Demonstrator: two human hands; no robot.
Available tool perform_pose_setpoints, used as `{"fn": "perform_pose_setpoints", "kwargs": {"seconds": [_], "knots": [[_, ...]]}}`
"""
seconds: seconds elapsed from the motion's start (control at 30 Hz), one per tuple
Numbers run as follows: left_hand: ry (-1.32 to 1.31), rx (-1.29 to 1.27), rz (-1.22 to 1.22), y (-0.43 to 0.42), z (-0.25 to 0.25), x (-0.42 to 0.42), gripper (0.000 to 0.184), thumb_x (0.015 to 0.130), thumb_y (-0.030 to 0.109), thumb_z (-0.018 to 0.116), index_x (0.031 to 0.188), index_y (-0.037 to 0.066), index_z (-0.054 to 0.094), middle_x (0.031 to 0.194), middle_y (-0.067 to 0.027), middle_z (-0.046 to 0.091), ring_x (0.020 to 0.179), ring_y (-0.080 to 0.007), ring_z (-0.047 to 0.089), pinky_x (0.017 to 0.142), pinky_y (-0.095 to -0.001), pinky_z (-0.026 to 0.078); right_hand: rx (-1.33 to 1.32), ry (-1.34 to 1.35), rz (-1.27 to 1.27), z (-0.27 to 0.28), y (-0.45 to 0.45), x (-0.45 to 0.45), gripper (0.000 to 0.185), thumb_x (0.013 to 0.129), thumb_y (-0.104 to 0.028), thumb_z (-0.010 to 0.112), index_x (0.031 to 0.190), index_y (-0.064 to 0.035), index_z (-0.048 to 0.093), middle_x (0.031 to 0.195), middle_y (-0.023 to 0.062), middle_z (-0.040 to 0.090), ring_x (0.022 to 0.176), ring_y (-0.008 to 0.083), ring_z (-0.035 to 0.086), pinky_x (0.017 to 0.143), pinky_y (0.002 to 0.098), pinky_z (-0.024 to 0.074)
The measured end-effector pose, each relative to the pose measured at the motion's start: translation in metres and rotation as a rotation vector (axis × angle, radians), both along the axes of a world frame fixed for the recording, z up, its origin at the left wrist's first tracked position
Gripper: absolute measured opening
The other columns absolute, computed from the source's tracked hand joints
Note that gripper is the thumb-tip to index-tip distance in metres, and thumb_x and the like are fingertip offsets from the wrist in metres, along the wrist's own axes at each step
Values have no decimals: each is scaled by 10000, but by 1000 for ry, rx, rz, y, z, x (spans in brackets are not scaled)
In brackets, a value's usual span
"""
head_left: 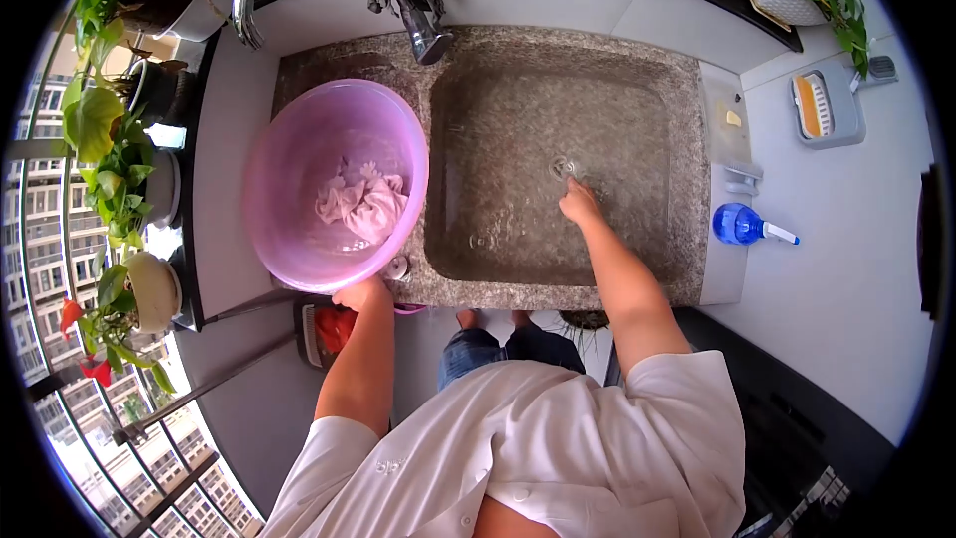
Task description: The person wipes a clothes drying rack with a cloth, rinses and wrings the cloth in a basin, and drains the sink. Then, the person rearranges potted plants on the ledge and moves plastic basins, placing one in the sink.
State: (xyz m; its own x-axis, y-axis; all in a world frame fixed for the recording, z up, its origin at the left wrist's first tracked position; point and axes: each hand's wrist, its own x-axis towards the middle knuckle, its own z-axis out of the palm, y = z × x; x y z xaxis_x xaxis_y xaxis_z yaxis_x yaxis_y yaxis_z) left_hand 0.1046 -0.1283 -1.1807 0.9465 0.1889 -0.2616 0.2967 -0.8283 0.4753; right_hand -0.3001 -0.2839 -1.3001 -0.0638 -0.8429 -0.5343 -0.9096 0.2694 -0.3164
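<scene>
A purple plastic basin (269,179) rests tilted on the left part of the stone counter. Inside it lies a wet, bunched pink cloth (370,207) with a little water. My left hand (363,294) is closed at the basin's near rim, its fingers partly hidden under the edge. My right hand (580,201) reaches down into the stone sink (498,269), fingers drawn together at the round drain (564,167). Whatever those fingers hold, if anything, is too small to make out. Shallow rippling water seems to cover the sink floor.
A chrome faucet (428,40) hangs over the sink's back left corner, with a dark cloth draped on it. A blue spray bottle (739,225) and a grey soap holder (829,105) are at the right. Potted plants (149,289) line the left ledge beside railings.
</scene>
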Motion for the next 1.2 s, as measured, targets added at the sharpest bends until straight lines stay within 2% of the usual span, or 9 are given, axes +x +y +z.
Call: {"fn": "perform_pose_setpoints", "kwargs": {"seconds": [0.23, 0.33, 0.43, 0.53, 0.77, 0.87, 0.97, 1.07, 1.2], "knots": [[2, -173, -7, 7, -18, 8, 823, 738, 299, 827, 1254, -91, 318, 1095, -253, 638, 933, -359, 688, 734, -431, 602, 74, 171, 40, -8, -39, 36, 578, 873, -169, 581, 1413, -35, 427, 1453, 204, 429, 1335, 362, 437, 1057, 434, 428], [57, -140, -24, 5, -10, 4, 849, 738, 316, 821, 1266, -120, 318, 1077, -260, 646, 951, -362, 678, 756, -449, 583, 104, 163, -89, 38, -41, 32, 595, 840, -213, 653, 1387, -42, 493, 1497, 178, 354, 1376, 371, 367, 1071, 449, 410], [69, -128, -64, -16, 51, -27, 845, 752, 355, 797, 1236, -179, 356, 1101, -293, 638, 996, -400, 656, 848, -448, 548, 59, 350, 279, 6, -27, 37, 566, 828, -258, 681, 1346, -66, 559, 1505, 161, 351, 1369, 367, 370, 1101, 446, 369], [75, -141, -43, -13, 35, -19, 838, 755, 350, 794, 1241, -171, 353, 1120, -297, 630, 1010, -395, 655, 850, -449, 550, -42, 293, 71, 28, -22, 35, 586, 832, -281, 688, 1373, -103, 549, 1504, 154, 356, 1364, 346, 379, 1115, 435, 339], [-5, -88, -59, 5, -9, 9, 916, 611, 382, 901, 1162, -175, 426, 988, -257, 689, 910, -342, 703, 766, -400, 588, 44, 297, 398, 28, -22, 1, 690, 836, -491, 678, 1408, -140, 519, 1485, 156, 400, 1385, 386, 350, 1127, 489, 321], [5, -72, -23, -5, 16, -6, 925, 641, 413, 880, 1187, -160, 401, 1041, -274, 675, 975, -374, 688, 837, -423, 579, 121, 99, 81, 13, -34, -9, 712, 840, -547, 645, 1426, -167, 508, 1501, 165, 395, 1396, 380, 352, 1134, 482, 316], [-38, 59, -23, -4, 6, -1, 892, 695, 443, 837, 1214, -132, 395, 1122, -284, 642, 1036, -426, 655, 902, -461, 547, 170, 42, 340, 56, -32, -3, 652, 857, -520, 653, 1392, -165, 538, 1531, 153, 372, 1409, 333, 355, 1131, 435, 339], [10, -45, 67, -6, 12, -1, 852, 712, 454, 818, 1212, -104, 413, 1145, -292, 629, 1105, -430, 624, 956, -489, 510, -280, -307, 126, 78, -7, -3, 514, 906, -459, 618, 1278, -104, 598, 1306, 189, 598, 1221, 364, 554, 1017, 435, 449], [-9, -144, 122, 0, 6, 1, 764, 792, 458, 734, 1251, -72, 431, 1194, -286, 617, 1159, -401, 600, 993, -465, 471, -75, -48, 461, 137, 49, 19, 440, 930, -391, 599, 1227, -66, 624, 1213, 178, 650, 1096, 385, 618, 953, 451, 474]]}}
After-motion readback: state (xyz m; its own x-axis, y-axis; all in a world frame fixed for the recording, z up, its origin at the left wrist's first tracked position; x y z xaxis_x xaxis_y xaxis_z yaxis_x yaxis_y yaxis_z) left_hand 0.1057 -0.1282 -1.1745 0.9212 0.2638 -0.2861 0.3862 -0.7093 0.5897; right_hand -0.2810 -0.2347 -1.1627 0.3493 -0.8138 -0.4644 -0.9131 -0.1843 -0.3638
